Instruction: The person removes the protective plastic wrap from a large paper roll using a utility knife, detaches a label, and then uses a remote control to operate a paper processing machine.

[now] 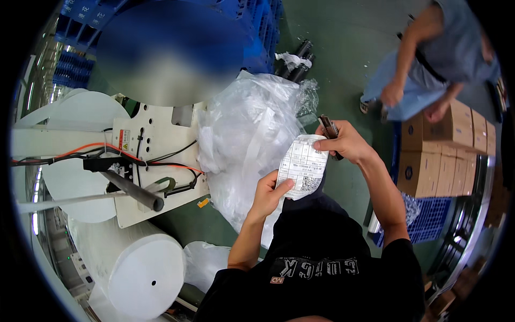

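White printed label (301,163) is held before the person's torso, near heaped clear plastic film (252,123). Left hand (266,196) pinches its lower-left edge; right hand (347,144) pinches the upper right, also clasping a dark tool (329,130), type unclear. Stacked cardboard boxes (418,173): contents hidden. Blurred patch (166,43) obscures blue pallets (264,32); co-worker (465,48) cut off above.

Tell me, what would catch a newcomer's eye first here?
Probably the printed white sheet near the middle, held by the left grip and right grip. Left of it bulges a big heap of whitish plastic film. A large white roll also stands out at lower left.
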`<state>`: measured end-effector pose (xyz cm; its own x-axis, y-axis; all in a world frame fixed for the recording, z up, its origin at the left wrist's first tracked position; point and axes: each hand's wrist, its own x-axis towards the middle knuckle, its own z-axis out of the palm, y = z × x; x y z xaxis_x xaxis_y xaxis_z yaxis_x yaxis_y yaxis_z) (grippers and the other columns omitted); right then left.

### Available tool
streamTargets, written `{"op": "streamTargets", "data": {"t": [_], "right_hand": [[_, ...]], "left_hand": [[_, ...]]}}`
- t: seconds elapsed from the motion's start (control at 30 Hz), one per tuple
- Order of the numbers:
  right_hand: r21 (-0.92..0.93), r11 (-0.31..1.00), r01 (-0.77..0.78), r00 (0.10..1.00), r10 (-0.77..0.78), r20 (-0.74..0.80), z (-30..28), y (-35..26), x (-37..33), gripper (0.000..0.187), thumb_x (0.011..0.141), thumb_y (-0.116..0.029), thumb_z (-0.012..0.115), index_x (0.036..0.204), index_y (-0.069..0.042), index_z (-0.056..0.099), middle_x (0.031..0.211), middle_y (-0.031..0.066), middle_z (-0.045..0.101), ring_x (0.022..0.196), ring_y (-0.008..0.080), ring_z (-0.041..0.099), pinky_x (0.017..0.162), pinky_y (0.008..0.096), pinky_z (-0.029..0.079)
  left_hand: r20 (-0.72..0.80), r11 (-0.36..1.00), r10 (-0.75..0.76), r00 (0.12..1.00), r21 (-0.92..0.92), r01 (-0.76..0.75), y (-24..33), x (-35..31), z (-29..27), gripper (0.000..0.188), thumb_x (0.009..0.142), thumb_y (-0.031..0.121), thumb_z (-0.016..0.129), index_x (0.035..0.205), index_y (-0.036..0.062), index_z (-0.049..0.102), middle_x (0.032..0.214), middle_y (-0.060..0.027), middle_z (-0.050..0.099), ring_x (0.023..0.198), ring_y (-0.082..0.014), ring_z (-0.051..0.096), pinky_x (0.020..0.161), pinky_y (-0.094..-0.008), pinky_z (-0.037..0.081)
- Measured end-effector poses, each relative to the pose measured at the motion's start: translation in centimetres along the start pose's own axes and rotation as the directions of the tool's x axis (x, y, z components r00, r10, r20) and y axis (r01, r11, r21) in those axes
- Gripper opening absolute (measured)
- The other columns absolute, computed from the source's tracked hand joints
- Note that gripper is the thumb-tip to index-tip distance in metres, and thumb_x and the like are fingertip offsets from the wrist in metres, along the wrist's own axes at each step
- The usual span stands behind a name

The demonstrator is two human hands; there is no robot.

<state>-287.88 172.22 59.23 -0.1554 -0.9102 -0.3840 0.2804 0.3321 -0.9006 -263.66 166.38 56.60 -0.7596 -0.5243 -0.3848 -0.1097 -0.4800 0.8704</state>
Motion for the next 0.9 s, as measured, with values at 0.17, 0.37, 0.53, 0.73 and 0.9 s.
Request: {"op": "streamTargets", "data": {"t": [0.17,0.37,0.53,0.73,0.9], "right_hand": [[0.107,0.988,0.107,0.98,-0.087,-0.178,-5.8,-3.6,9.3,0.017,0.072,-0.01,0.071,0.082,-0.003,0.059,0.062,-0.0001,0.054,0.05,0.0054,0.046,0.045,0.0201,0.034],[0.261,0.947,0.189,0.938,-0.095,-0.334,-15.2,-9.9,20.0,0.016,0.072,-0.006,0.069,0.085,-0.002,0.06,0.067,0.0012,0.058,0.054,0.0071,0.05,0.048,0.0208,0.039],[0.422,0.891,0.168,0.981,-0.109,-0.161,-26.7,-17.3,25.2,0.022,0.074,-0.013,0.067,0.09,0.002,0.063,0.073,0.0034,0.061,0.059,0.0077,0.052,0.049,0.021,0.038],[0.37,0.905,0.209,0.943,-0.086,-0.321,-37.5,-21.7,32.8,0.025,0.076,-0.019,0.068,0.09,0.001,0.063,0.077,0.0042,0.061,0.069,0.0106,0.055,0.062,0.0241,0.043],[0.335,0.903,0.268,0.836,-0.045,-0.547,-51.8,-26.8,41.4,0.016,0.073,-0.002,0.067,0.087,0.003,0.062,0.077,0.005,0.062,0.071,0.011,0.056,0.066,0.0251,0.044]], "left_hand": [[-0.104,0.833,0.105,0.989,-0.534,-0.145,3.3,12.1,1.7,0.029,0.087,0.008,0.054,0.114,-0.0029,0.052,0.107,-0.0107,0.06,0.095,-0.019,0.058,0.084,-0.0333,0.046],[0.003,0.916,0.004,1.0,-0.401,-0.003,7.5,30.0,1.5,0.027,0.089,0.008,0.053,0.114,-0.0024,0.052,0.109,-0.0098,0.06,0.097,-0.0175,0.058,0.083,-0.0323,0.046],[0.037,0.987,0.097,0.995,-0.133,-0.091,17.4,42.4,3.6,0.027,0.086,0.001,0.053,0.113,-0.0043,0.053,0.108,-0.0089,0.06,0.093,-0.0134,0.059,0.08,-0.0273,0.047],[0.257,0.999,0.003,0.966,0.036,-0.013,23.6,57.7,6.9,0.035,0.082,-0.001,0.055,0.116,-0.0032,0.05,0.109,-0.0103,0.06,0.096,-0.0154,0.059,0.085,-0.0283,0.045],[0.259,0.998,-0.061,0.964,0.013,0.06,25.9,75.1,13.1,0.036,0.082,0.0,0.056,0.117,-0.0051,0.049,0.11,-0.0123,0.06,0.099,-0.0173,0.058,0.087,-0.0293,0.045]]}}
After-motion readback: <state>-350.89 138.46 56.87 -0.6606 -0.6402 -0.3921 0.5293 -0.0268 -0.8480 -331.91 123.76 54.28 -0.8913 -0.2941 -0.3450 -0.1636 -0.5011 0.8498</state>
